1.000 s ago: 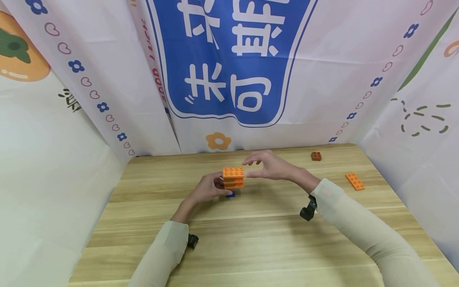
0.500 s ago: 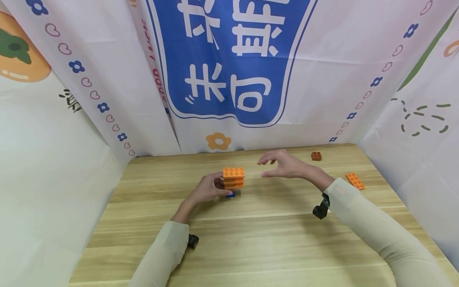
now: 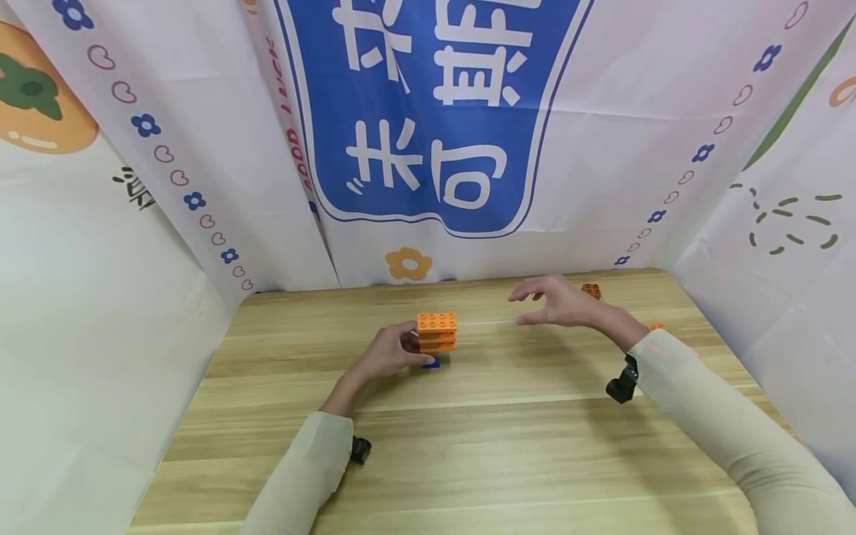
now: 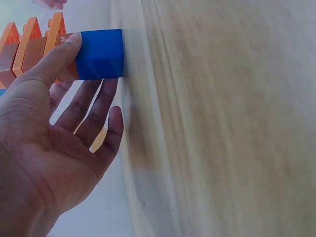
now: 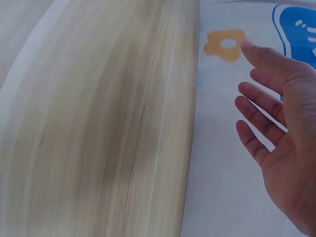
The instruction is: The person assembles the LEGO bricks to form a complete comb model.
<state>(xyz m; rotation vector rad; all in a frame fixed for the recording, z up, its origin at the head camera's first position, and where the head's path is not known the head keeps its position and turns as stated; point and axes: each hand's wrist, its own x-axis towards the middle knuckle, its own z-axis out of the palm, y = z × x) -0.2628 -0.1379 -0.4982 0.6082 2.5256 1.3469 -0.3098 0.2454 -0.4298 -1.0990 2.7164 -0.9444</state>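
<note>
A tower of toy building blocks (image 3: pixel 438 322) stands on the table, with my left hand (image 3: pixel 383 354) at its left side. Its lowest block (image 4: pixel 101 54) is blue, and above it brown blocks alternate with wider orange studded plates. In the left wrist view the thumb (image 4: pixel 73 42) presses the near face where brown meets blue, while the fingers curl behind, partly hidden. My right hand (image 3: pixel 555 301) hovers to the right of the tower, thumb and fingers spread apart, and the right wrist view shows nothing in it.
Behind the right hand lies a small brown block (image 3: pixel 591 290). An orange studded plate (image 3: pixel 657 326) peeks out past the right sleeve, which covers most of it. A printed white cloth (image 3: pixel 535 256) hangs along the back edge of the wooden table (image 3: pixel 495 446).
My right hand has drawn away from the tower toward the right, its fingers still spread. Its sleeve now covers much of the loose orange plate. The left hand and tower have stayed put.
</note>
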